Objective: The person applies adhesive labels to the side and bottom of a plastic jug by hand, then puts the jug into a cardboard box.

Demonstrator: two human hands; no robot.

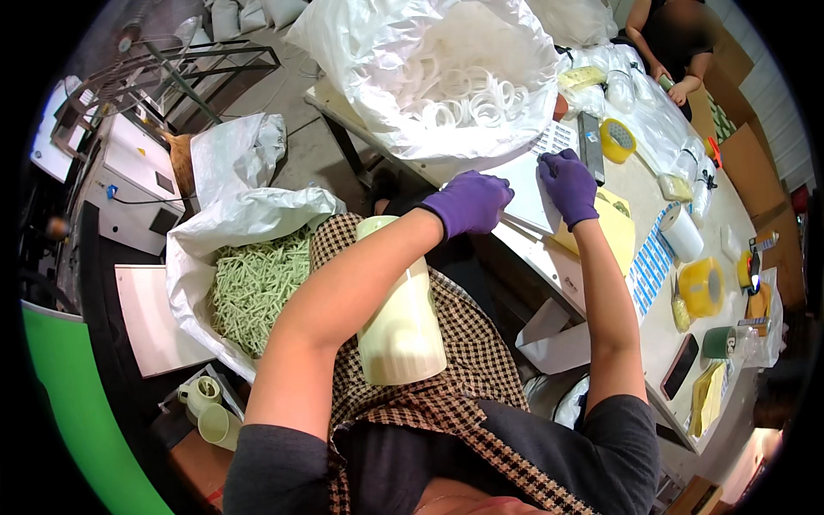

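Note:
Both my hands wear purple gloves. My left hand (470,204) is closed by the table's near edge, next to a white sheet (525,190); what its fingers hold, if anything, is hidden. My right hand (569,184) is closed in a pinch over the right side of that sheet, just below a sheet of small printed labels (556,137); anything in its fingertips is too small to make out. A pale cream cylindrical container (400,335) lies on my lap under my left forearm, on a checked apron (476,343).
A big white bag of clear plastic rings (463,99) stands ahead. To my left, a white sack (193,257) holds pale green sticks (262,287). Tape rolls (702,287), a phone (680,366) and yellow paper (614,227) lie on the table (661,330). A co-worker (669,51) sits far right.

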